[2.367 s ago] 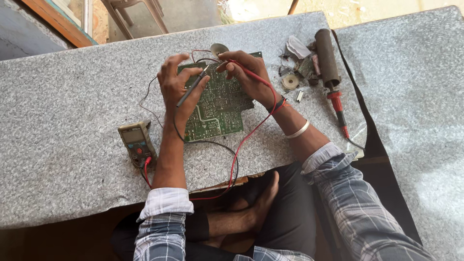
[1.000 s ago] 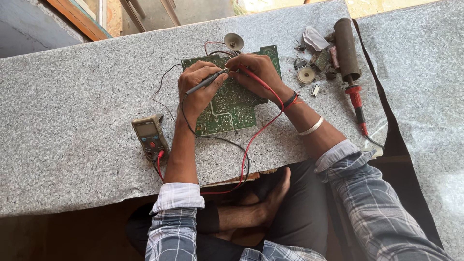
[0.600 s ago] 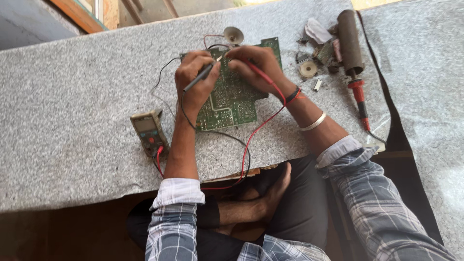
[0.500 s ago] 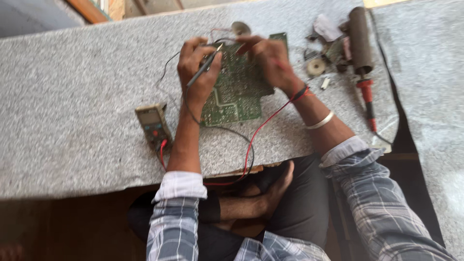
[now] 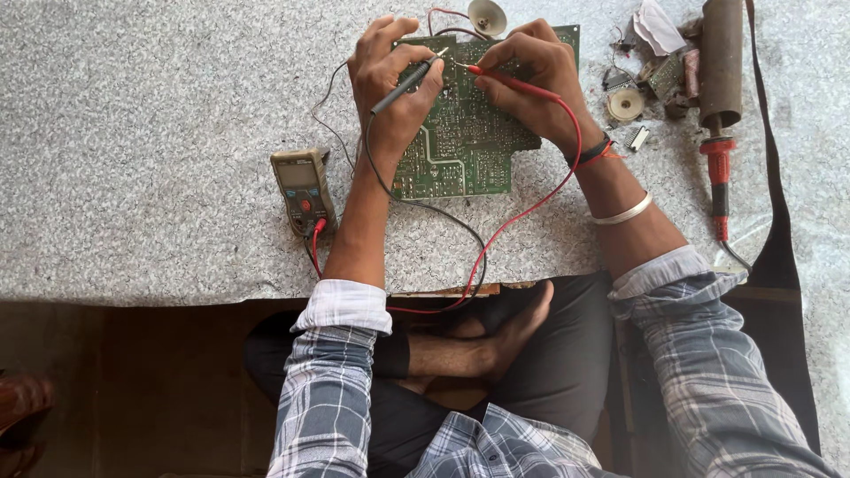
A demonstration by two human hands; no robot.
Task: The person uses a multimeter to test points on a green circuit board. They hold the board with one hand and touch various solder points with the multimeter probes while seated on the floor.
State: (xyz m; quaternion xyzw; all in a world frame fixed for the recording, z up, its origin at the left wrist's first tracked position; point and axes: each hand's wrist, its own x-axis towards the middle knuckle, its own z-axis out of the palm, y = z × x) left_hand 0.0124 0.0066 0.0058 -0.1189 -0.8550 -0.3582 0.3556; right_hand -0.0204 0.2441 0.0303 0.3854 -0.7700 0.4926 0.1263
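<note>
A green circuit board (image 5: pixel 469 146) lies solder side up on a grey speckled stone slab (image 5: pixel 150 133). My left hand (image 5: pixel 390 88) grips a black probe (image 5: pixel 407 81) with its tip on the board's upper part. My right hand (image 5: pixel 531 80) grips a red probe (image 5: pixel 505 78), its tip close beside the black one. Black and red leads run from the probes down over the slab's front edge and back up to a small multimeter (image 5: pixel 303 188) lying left of my left forearm.
Right of the board lie a soldering iron with a red handle (image 5: pixel 719 97), a solder reel (image 5: pixel 626 104), a chip (image 5: pixel 636 138) and small parts. A small speaker (image 5: pixel 487 16) sits above the board. My crossed legs are under the slab's front edge.
The view has shifted closer and lower over the board. Both hands have stayed on the board with the probes, the tips now closer together near its upper part.
</note>
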